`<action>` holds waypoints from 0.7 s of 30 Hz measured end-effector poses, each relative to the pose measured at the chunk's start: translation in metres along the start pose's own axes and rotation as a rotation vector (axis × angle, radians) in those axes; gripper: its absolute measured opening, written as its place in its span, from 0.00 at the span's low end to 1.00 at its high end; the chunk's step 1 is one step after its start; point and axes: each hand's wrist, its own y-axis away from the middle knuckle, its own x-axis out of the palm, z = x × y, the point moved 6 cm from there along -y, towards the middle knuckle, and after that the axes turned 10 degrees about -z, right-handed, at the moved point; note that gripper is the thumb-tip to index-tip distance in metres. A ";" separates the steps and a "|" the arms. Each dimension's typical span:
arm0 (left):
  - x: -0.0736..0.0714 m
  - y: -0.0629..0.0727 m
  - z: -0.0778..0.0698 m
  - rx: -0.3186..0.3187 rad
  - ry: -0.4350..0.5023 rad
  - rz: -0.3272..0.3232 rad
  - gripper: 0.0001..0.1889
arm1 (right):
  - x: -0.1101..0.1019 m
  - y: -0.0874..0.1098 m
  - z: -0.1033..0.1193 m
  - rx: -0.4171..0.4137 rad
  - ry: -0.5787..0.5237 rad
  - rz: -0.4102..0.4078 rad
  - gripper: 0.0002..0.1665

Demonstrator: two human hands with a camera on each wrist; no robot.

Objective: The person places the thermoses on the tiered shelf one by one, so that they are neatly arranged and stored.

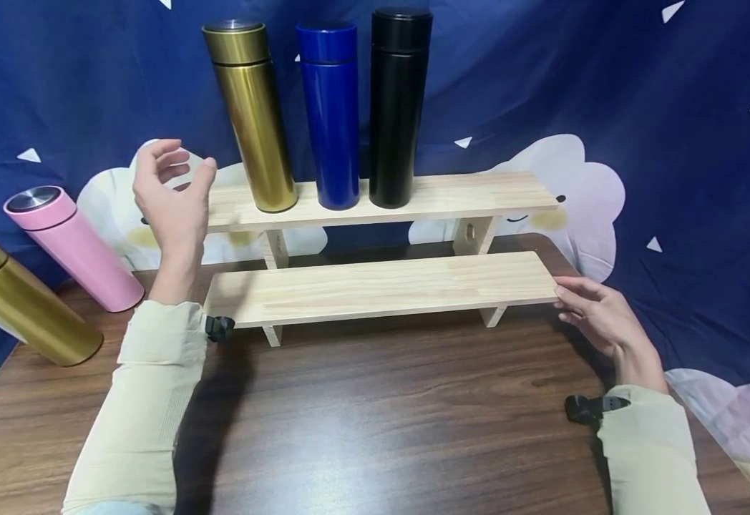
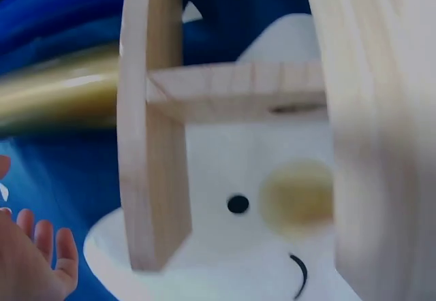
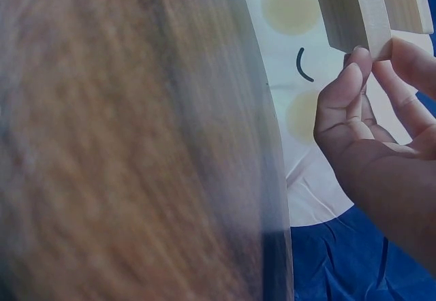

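I see my right grip (image 1: 600, 318) pinching the wooden stand (image 1: 381, 290) on the brown tabletop (image 1: 375, 386), backed by blue cloth (image 1: 690, 179); my left grip (image 1: 174, 200) gapes near the stand's gold bottle (image 1: 255, 129).

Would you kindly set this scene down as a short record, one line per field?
Left hand: raised near the left end of the upper shelf, holding nothing
Right hand: grips the right end of the lower shelf
On upper shelf, left to right: gold bottle, blue bottle, black bottle, upright
On table, left side: second gold bottle, pink bottle
Backdrop: blue, patterned
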 end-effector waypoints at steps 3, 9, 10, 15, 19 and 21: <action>-0.012 -0.002 0.006 0.001 -0.040 -0.034 0.18 | 0.000 0.000 0.000 0.002 0.003 -0.001 0.12; -0.030 -0.003 0.022 -0.036 -0.092 -0.075 0.19 | -0.001 0.000 0.000 0.008 0.005 0.000 0.12; -0.033 -0.003 0.024 -0.037 -0.100 -0.078 0.19 | -0.001 0.000 0.000 0.010 0.005 0.001 0.13; -0.044 -0.004 0.034 -0.029 -0.143 -0.095 0.19 | -0.001 0.000 0.000 0.012 0.001 0.002 0.13; -0.054 -0.006 0.044 -0.051 -0.160 -0.134 0.19 | -0.001 0.000 0.000 0.012 0.000 0.002 0.13; -0.059 -0.007 0.048 -0.062 -0.167 -0.161 0.19 | -0.001 0.000 0.000 0.012 -0.002 0.002 0.13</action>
